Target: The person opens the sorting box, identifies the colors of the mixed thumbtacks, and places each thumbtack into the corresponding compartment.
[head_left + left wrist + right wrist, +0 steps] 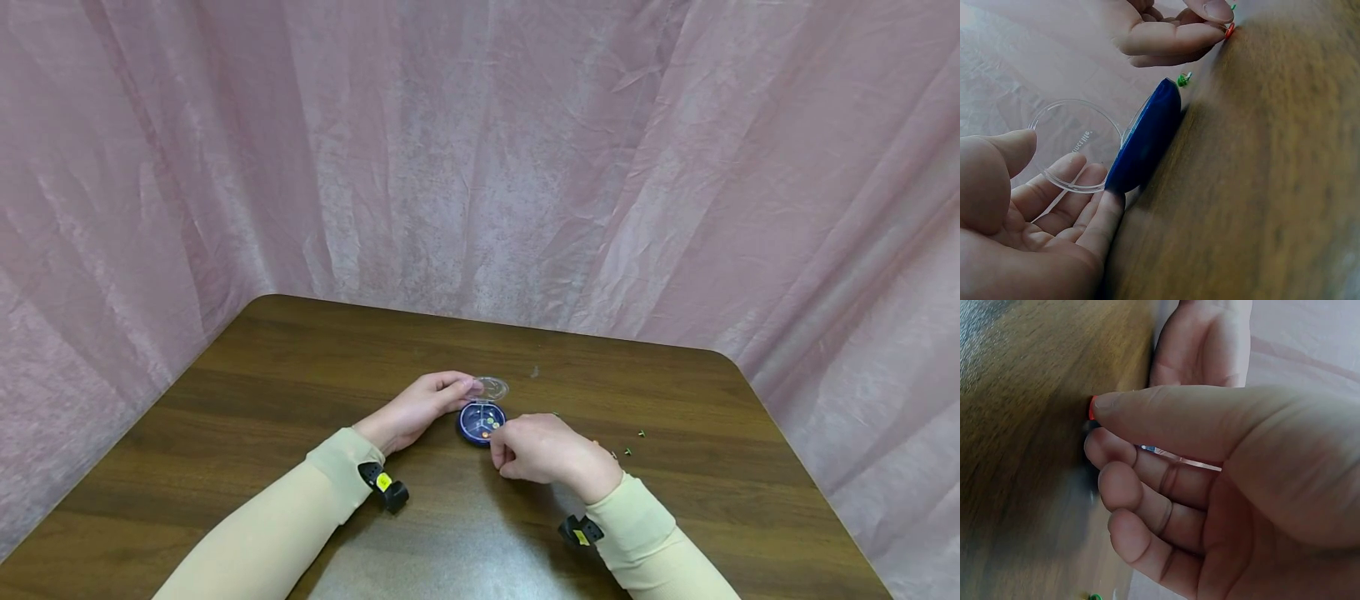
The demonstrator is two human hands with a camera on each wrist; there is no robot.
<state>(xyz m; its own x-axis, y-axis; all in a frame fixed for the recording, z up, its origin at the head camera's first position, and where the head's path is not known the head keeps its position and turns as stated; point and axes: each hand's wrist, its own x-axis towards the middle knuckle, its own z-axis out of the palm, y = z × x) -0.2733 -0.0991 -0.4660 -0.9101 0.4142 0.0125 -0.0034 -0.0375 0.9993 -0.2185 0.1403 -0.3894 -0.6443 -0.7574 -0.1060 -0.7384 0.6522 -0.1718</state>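
Note:
A round blue case (480,423) with a divided inside lies on the table, its clear hinged lid (491,388) swung up. Several small coloured thumbtacks sit inside it. My left hand (429,406) rests at the case's left side, fingers loosely extended; in the left wrist view its thumb lies by the lid's rim and its lower fingertips (1102,219) reach the blue base. Right of the case, my right hand (543,450) pinches a red thumbtack (1092,407) between thumb and index finger, low over the wood. Its other fingers are curled in.
Loose thumbtacks lie on the brown wooden table (360,350) right of my right hand, among them a green thumbtack (641,433). A pink curtain (480,167) hangs behind the table's far edge.

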